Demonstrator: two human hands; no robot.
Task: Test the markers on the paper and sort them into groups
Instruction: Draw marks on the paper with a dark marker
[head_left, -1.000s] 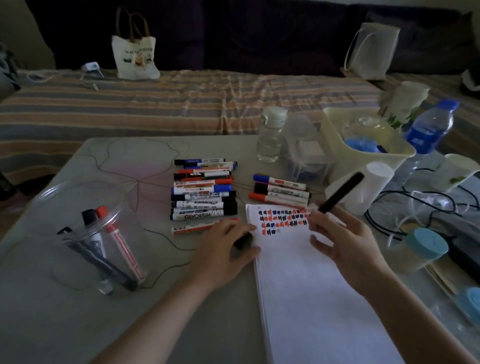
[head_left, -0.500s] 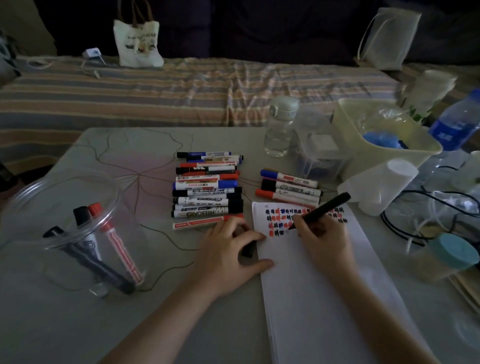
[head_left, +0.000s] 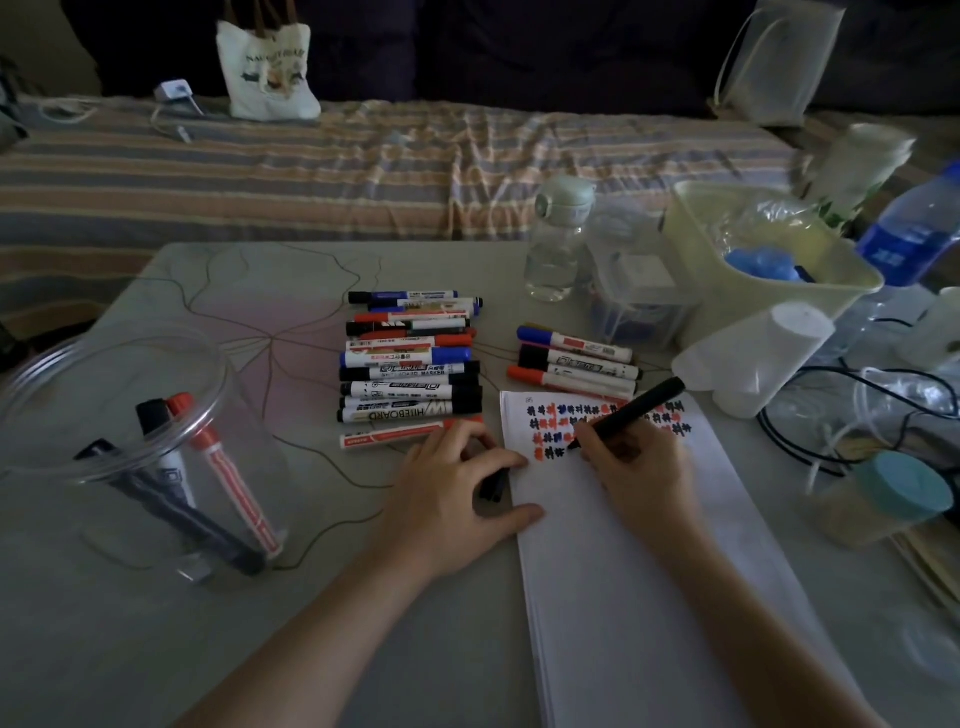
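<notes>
The bed (head_left: 363, 171) with its striped cover runs along the far edge of the grey counter (head_left: 130, 649). On the counter's right half lies a white paper pad (head_left: 649, 597), its top rows filled with red, blue and black test marks (head_left: 550, 421). At the left stands a clear plastic jar (head_left: 119, 441), tilted, holding a red marker (head_left: 223, 473) and a few black ones. At the far right sit a pale yellow basket (head_left: 769, 291), a white paper roll (head_left: 753, 353) lying on its side, and a clear water bottle (head_left: 558, 239) with a pale cap.

Between jar and pad, a stack of markers (head_left: 410, 364) lies side by side, black, blue and red caps mixed. A smaller group of three markers (head_left: 576, 364), blue, black and red, lies just above the pad's top edge.

The right hand (head_left: 639, 462) has its fingers curled round an uncapped black marker (head_left: 634, 410), the tip touching the paper among the marks. The left hand (head_left: 452, 488) rests at the pad's left edge, thumb on the paper, fingers curled over a black cap (head_left: 493, 483). A lone red marker (head_left: 395, 434) lies just beyond its fingertips.
</notes>
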